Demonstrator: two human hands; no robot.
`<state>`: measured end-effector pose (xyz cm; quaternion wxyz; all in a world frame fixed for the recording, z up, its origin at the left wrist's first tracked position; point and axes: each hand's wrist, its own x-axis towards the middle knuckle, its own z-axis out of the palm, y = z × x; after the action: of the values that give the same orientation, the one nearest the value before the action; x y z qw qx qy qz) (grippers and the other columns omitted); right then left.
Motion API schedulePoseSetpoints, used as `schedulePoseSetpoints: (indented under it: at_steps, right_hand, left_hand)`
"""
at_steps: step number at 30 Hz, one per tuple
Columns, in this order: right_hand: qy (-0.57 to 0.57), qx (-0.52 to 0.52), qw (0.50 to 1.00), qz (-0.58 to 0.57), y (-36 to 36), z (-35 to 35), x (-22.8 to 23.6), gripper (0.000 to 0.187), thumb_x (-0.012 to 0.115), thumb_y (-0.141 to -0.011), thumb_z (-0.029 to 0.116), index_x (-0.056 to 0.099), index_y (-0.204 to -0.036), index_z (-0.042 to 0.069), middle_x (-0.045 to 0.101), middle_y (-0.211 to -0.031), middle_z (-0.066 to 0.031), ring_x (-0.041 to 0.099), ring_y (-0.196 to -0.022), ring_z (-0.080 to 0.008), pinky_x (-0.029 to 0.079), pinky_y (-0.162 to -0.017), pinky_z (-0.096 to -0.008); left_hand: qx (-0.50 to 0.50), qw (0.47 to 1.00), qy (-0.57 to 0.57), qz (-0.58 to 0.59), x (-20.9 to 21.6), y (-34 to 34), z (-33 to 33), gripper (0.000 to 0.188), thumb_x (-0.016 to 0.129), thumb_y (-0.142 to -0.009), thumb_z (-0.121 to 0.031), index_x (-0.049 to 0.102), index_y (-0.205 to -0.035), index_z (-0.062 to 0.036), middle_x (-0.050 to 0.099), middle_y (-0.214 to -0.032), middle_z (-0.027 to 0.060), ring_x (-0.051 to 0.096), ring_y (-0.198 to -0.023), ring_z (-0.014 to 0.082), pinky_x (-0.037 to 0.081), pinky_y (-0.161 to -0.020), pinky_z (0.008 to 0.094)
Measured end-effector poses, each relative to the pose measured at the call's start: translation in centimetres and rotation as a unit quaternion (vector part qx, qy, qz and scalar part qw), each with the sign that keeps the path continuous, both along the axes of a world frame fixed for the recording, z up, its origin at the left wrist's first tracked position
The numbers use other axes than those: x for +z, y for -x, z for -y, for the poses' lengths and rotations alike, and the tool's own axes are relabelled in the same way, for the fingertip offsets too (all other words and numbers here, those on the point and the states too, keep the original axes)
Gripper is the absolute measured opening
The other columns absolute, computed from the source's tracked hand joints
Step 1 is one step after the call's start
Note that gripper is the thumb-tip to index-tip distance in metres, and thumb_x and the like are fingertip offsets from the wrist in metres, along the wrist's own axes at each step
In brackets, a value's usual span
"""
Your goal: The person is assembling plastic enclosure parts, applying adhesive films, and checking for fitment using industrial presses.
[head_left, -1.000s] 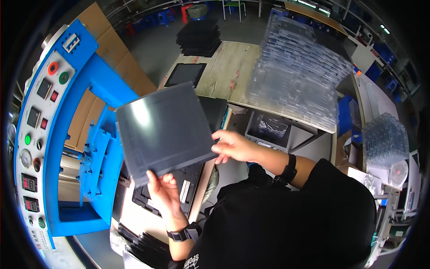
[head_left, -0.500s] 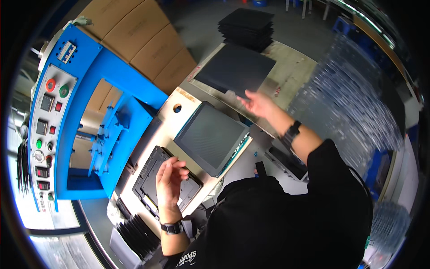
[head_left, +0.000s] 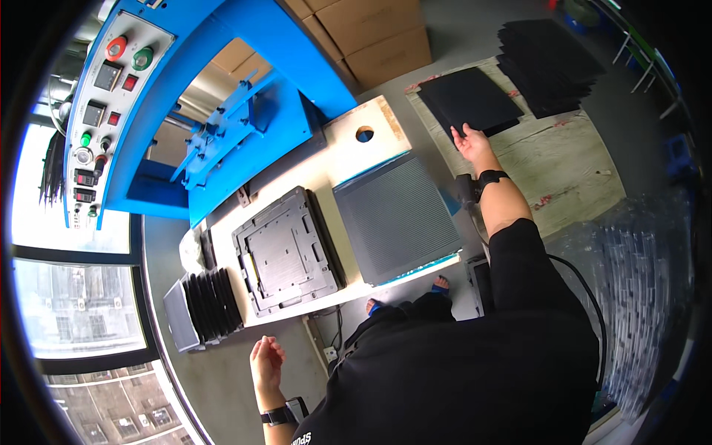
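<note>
My right hand [head_left: 473, 147] reaches out to the near edge of a short stack of thin black sheets [head_left: 471, 100]. Its fingertips lie at the sheets' corner, thumb and fingers apart. My left hand [head_left: 267, 363] hangs off the bench's near side with loosely bent fingers and holds nothing. On the pale wooden bench [head_left: 378, 132] lies a dark, finely ribbed flat panel [head_left: 397, 219] with a blue-green edge. Left of it sits a black moulded plastic tray [head_left: 285, 256] with recesses and slots.
A blue press [head_left: 248, 141] with a control panel [head_left: 104, 111] stands at the left. Black plates [head_left: 211, 304] stand in a row at the bench's left end. Another black sheet stack [head_left: 545, 67], cartons [head_left: 378, 44] and clear plastic pieces [head_left: 630, 297] lie around the bench.
My view has turned, shifting the scene. My right hand has reached the black sheets' edge. My left hand has moved from above the moulded tray to off the bench's near side.
</note>
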<state>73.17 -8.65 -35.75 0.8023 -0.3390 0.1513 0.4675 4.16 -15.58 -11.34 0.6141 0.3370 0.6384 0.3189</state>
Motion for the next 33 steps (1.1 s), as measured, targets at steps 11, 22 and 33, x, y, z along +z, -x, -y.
schedulePoseSetpoints:
  at_steps: [11,22,33]
  right_hand:
    - [0.405,0.194,0.838,0.31,3.9,5.6,3.3,0.033,0.058,-0.091,0.031,0.058,-0.098,-0.001,0.065,-0.077,-0.0123,0.065,-0.061,-0.0194,0.052,-0.049,-0.0316]
    - [0.378,0.006,0.731,0.569,26.1,20.6,7.3,0.026,0.059,-0.09,0.016,0.049,-0.11,0.003,0.059,-0.081,-0.0068,0.055,-0.07,-0.015,0.047,-0.064,-0.0297]
    - [0.715,0.142,0.656,0.196,59.6,40.7,1.8,0.037,0.057,-0.082,0.03,0.059,-0.108,0.003,0.062,-0.11,-0.021,0.059,-0.104,-0.0386,0.047,-0.088,-0.0471]
  left_hand:
    - [-0.124,0.984,-0.087,-0.097,0.1,-4.1,-1.1,0.018,0.054,-0.095,-0.018,0.059,-0.101,-0.002,0.061,-0.077,0.0028,0.058,-0.069,0.0093,0.048,-0.064,0.0233]
    - [-0.575,0.669,-0.445,-0.157,0.0,-16.6,-8.3,0.018,0.064,-0.084,-0.01,0.062,-0.099,-0.001,0.063,-0.097,0.0134,0.06,-0.091,0.0317,0.047,-0.081,0.0372]
    - [-0.812,0.291,-0.501,0.075,-4.7,-23.1,-1.8,0.04,0.065,-0.085,-0.02,0.058,-0.122,-0.0057,0.045,-0.135,0.0198,0.045,-0.122,0.0348,0.036,-0.101,0.0391]
